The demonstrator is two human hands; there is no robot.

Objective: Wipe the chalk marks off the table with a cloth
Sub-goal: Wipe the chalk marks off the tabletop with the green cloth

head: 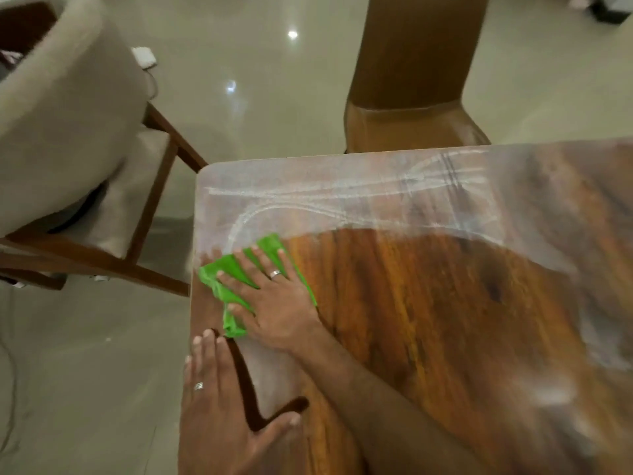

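The bright green cloth (239, 272) at lower centre-left of the frame is a plain, unpatterned green. It lies on the glossy wooden table (428, 320), whose top is warm orange-brown streaked with darker brown grain. Across the table's upper part run white chalk marks (342, 197): curved and straight pale lines over a hazy whitish film. Each of the two hands wears a silver band ring (275, 274). At upper left stands a beige upholstered chair (61, 108) with a reddish-brown wooden frame. At upper centre is a tan-brown chair (414, 70), plain. The floor (257, 80) is pale greenish-cream, glossy with white light spots.
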